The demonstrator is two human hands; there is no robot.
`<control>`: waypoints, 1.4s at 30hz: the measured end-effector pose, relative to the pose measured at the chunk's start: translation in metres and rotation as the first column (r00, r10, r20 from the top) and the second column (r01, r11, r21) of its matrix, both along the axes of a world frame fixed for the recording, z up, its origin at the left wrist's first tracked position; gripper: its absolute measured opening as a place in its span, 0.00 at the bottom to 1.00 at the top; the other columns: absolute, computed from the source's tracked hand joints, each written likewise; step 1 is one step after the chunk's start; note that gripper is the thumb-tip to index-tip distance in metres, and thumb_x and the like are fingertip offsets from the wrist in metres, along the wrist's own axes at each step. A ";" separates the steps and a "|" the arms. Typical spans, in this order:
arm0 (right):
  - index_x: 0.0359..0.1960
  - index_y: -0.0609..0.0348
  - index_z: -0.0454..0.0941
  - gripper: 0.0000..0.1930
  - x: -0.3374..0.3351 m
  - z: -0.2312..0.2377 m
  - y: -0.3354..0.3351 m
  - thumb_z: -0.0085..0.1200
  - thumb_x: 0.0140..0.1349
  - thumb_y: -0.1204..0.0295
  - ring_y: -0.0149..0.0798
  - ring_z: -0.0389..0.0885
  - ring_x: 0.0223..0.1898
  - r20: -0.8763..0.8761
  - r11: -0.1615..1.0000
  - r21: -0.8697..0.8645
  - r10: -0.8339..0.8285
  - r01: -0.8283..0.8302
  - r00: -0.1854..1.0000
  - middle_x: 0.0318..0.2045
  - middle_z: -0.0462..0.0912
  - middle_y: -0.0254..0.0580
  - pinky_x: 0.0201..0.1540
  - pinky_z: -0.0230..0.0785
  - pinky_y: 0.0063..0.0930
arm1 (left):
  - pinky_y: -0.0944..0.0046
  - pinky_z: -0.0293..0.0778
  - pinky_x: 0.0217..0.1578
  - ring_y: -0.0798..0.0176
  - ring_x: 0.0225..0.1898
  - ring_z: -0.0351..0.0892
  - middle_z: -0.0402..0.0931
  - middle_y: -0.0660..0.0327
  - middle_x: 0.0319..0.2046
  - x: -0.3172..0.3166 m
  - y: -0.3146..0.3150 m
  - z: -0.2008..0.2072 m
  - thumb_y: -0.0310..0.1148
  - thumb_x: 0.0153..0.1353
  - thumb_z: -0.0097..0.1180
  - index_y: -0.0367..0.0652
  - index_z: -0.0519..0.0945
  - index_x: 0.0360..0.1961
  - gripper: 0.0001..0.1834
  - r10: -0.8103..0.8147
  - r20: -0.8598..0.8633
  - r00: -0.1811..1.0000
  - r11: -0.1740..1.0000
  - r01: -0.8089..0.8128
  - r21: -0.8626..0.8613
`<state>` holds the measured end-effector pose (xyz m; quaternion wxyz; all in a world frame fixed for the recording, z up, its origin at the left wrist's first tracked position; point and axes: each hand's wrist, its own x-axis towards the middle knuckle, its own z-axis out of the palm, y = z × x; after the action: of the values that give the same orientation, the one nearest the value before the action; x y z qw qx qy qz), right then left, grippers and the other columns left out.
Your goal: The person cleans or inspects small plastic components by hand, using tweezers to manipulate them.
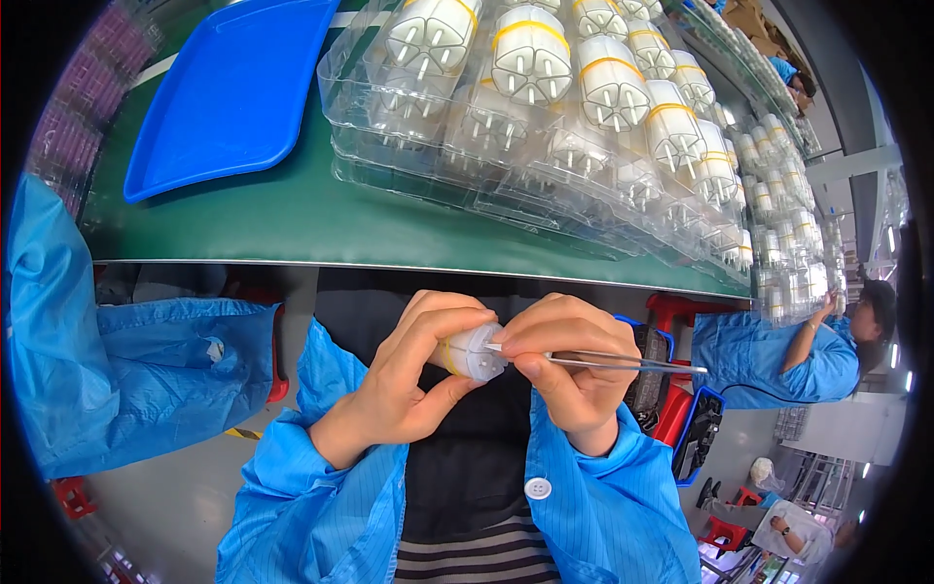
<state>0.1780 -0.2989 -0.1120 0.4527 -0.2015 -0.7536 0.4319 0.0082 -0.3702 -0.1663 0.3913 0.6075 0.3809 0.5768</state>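
Note:
My left hand (394, 384) is closed round a small white cylinder (471, 354) with a yellow band, tilted so its end faces right. In my right hand (576, 355) is a pair of metal tweezers (647, 365), whose shanks stick out to the right past the fingers. The thumb and index finger of that hand pinch close to a white prong on the cylinder's end; whether they touch it I cannot tell. Both hands are over my lap, just in front of the table edge.
A blue tray (229, 97) lies on the green table (418, 219). Stacked clear plastic trays (389, 136) hold several similar white cylinders (530, 58). A person in a blue coat (58, 341) is at my left; another (778, 355) works at the right. Blue bins (699, 438) stand below right.

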 end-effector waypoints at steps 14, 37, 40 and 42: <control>0.32 0.67 0.82 0.07 0.002 -0.001 0.001 0.63 0.52 0.77 0.42 0.83 0.31 -0.033 0.996 -0.078 0.040 -0.043 0.999 0.30 0.84 0.49 0.33 0.75 0.28 | 0.55 0.70 0.53 0.50 0.53 0.72 0.70 0.48 0.53 0.000 0.005 -0.013 0.15 0.49 0.60 0.37 0.68 0.55 0.30 -0.090 0.199 0.976 0.996 0.089 0.014; 0.35 0.67 0.83 0.08 -0.002 -0.012 -0.017 0.62 0.51 0.81 0.41 0.82 0.34 -0.051 0.987 -0.126 -0.111 0.104 0.993 0.33 0.83 0.50 0.36 0.74 0.27 | 0.55 0.69 0.50 0.48 0.49 0.72 0.72 0.49 0.51 0.004 0.002 -0.001 0.22 0.47 0.65 0.35 0.73 0.56 0.31 0.084 -0.025 0.996 0.996 -0.084 0.005; 0.33 0.66 0.83 0.07 -0.003 -0.011 -0.015 0.62 0.50 0.81 0.41 0.83 0.32 -0.058 0.997 -0.046 -0.066 0.063 0.996 0.32 0.83 0.49 0.34 0.74 0.27 | 0.56 0.68 0.51 0.48 0.50 0.72 0.71 0.49 0.50 0.006 0.001 -0.001 0.22 0.47 0.64 0.35 0.73 0.57 0.31 0.085 -0.020 0.996 0.996 -0.085 0.004; 0.32 0.65 0.83 0.07 -0.004 -0.011 -0.014 0.63 0.49 0.81 0.41 0.83 0.31 -0.051 0.996 -0.023 -0.088 0.087 0.995 0.31 0.83 0.48 0.33 0.74 0.26 | 0.55 0.68 0.51 0.48 0.50 0.71 0.71 0.49 0.50 0.006 0.001 0.000 0.22 0.47 0.64 0.35 0.73 0.56 0.31 0.095 -0.041 0.995 0.995 -0.095 0.010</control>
<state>0.1744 -0.3129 -0.1233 0.4883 -0.2276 -0.7277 0.4245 0.0139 -0.3692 -0.1667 0.3531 0.6019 0.4151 0.5837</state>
